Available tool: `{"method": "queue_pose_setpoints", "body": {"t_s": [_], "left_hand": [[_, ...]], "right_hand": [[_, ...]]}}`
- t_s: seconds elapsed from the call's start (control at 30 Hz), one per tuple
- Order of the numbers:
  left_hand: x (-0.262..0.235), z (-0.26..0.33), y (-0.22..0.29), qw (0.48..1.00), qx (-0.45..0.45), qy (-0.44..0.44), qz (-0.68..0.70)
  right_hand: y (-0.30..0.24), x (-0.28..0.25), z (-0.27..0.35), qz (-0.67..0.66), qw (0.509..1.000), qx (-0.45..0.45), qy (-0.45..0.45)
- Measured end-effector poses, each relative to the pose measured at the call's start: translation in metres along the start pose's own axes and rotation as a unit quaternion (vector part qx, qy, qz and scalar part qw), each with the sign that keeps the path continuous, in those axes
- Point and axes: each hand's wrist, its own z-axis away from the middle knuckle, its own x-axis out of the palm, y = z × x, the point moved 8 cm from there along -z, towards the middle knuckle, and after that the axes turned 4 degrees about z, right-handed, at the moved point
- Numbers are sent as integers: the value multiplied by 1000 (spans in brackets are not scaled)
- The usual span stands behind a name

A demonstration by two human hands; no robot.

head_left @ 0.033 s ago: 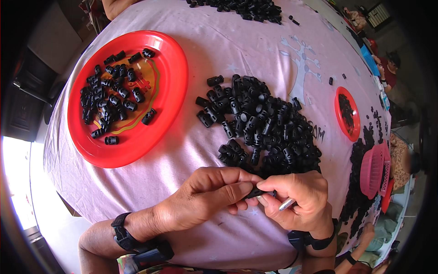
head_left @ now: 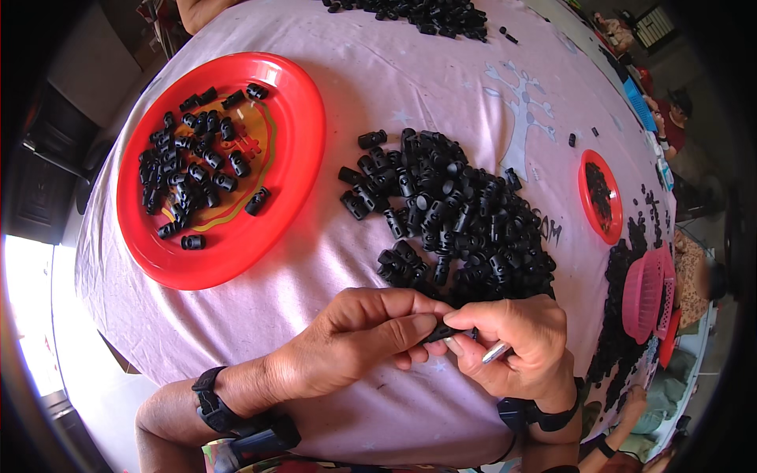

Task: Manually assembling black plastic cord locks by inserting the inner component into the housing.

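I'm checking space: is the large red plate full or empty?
Partly filled: the large red plate holds black pieces, mostly left of centre; its right rim is bare.

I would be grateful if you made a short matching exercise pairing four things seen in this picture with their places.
Things:
1. Large red plate
2. Silver-coloured tool
3. Pink basket
4. Pale tree picture

Places:
A. Printed on the cloth, beyond the central pile of black cylindrical pieces
B. Near the table's right edge
C. Left of that pile
D. Held in the right hand

Pairs: 1-C, 2-D, 3-B, 4-A
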Motion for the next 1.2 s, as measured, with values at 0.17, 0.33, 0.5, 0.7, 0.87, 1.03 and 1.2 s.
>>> {"method": "queue_pose_setpoints", "body": {"t_s": [0.17, 0.33, 0.5, 0.7, 0.87, 1.03, 1.2], "left_hand": [[-2, -1, -6, 1000, -25, -4, 18], [0, -2, -3, 999, -24, -25, 16], [9, 1, 3, 999, 23, -42, -7], [4, 2, 1, 998, 7, -43, -41], [4, 3, 1, 998, 1, -52, -36], [5, 3, 3, 998, -12, -62, -12], [9, 2, 11, 997, 24, -62, 31]], "right_hand": [[3, 1, 1, -7, 1000, 18, -22], [1, 1, 1, -3, 997, 24, -68], [-2, 2, -1, 3, 998, 5, -55], [-1, 2, -1, 14, 998, 1, -60], [4, 2, 1, -4, 1000, -7, -23], [5, -1, 1, -7, 1000, -8, -19], [2, -8, -2, -9, 1000, 20, -19]]}}
